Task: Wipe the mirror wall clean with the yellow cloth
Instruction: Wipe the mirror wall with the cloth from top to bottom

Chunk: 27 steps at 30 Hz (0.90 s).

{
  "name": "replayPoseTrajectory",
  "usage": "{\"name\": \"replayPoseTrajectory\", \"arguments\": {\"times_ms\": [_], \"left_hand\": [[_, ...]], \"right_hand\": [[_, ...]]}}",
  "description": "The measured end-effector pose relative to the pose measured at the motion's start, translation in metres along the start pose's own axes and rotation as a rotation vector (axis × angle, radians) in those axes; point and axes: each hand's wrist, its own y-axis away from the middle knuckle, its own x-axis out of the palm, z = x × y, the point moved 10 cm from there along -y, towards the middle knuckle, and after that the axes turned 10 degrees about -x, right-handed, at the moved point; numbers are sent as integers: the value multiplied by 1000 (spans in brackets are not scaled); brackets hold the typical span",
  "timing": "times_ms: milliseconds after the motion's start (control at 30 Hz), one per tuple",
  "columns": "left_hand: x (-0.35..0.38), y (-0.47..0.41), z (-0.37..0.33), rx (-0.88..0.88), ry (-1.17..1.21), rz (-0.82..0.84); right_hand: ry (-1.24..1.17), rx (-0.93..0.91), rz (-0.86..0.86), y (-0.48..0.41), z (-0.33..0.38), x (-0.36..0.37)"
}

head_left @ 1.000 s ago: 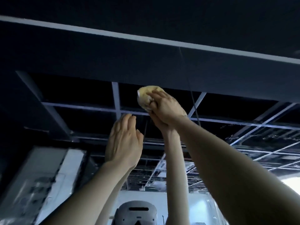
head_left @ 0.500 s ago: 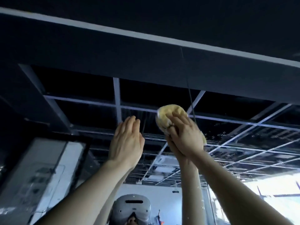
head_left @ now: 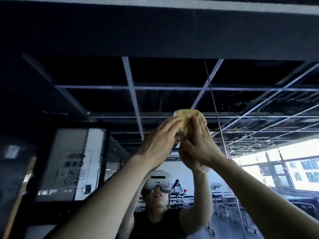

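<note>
High on the mirror wall (head_left: 96, 73), my right hand (head_left: 201, 141) presses the bunched yellow cloth (head_left: 189, 116) against the glass. Its fingers lie over the cloth and its thumb is tucked under the bunch. A tail of the cloth hangs below my right wrist. From the left, my left hand (head_left: 159, 141) reaches in with straight fingers, the fingertips touching the cloth's left side. The reflections of my arms and of my head in a white headset (head_left: 158, 182) show just below the hands.
A thin vertical seam (head_left: 214, 104) in the mirror runs just right of the cloth. Droplets or smears (head_left: 241, 104) speckle the glass to the right of it. A dark band (head_left: 155, 31) borders the mirror's top. Reflected desks and bright windows (head_left: 293, 166) fill the lower right.
My right hand has carried the cloth down and to the right on the glass. My left hand has swung right from the bare mirror onto the cloth. My view has tilted downward.
</note>
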Motion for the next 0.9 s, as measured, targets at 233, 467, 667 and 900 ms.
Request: {"name": "replayPoseTrajectory", "arguments": {"times_ms": [233,467,667,900], "left_hand": [[52,-43,-39,76,-120,292],[64,-33,-29,246,-296,325],[15,-4,59,229,-202,303],[-70,46,188,52,-238,100]], "right_hand": [[-98,-18,-444,40,-22,-38],[-27,299,-628,70,-8,-11],[-6,292,-524,45,72,48],[-77,-49,-325,-29,183,97]]}}
